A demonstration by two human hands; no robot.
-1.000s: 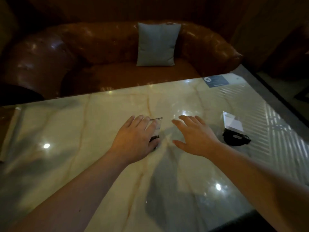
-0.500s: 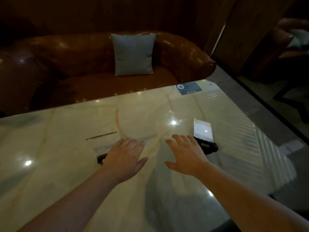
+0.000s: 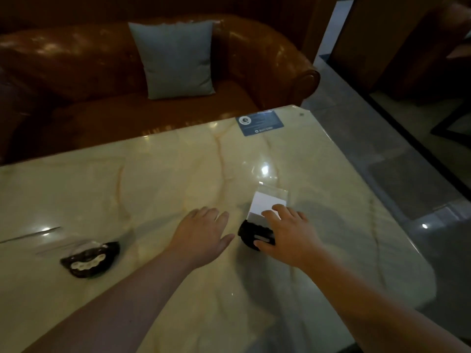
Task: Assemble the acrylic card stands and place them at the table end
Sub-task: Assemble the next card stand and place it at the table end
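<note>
Since half a second ago, the right hand (image 3: 289, 233) has slid right onto the black base (image 3: 251, 234) of the acrylic card stand (image 3: 269, 203), fingers spread over it, not yet closing around it. The left hand (image 3: 201, 234) is hovering flat and open just beside that base, holding nothing. A second black base (image 3: 89, 258) with its clear panel (image 3: 30, 235) is lying well to the left on the marble table (image 3: 178, 174).
</note>
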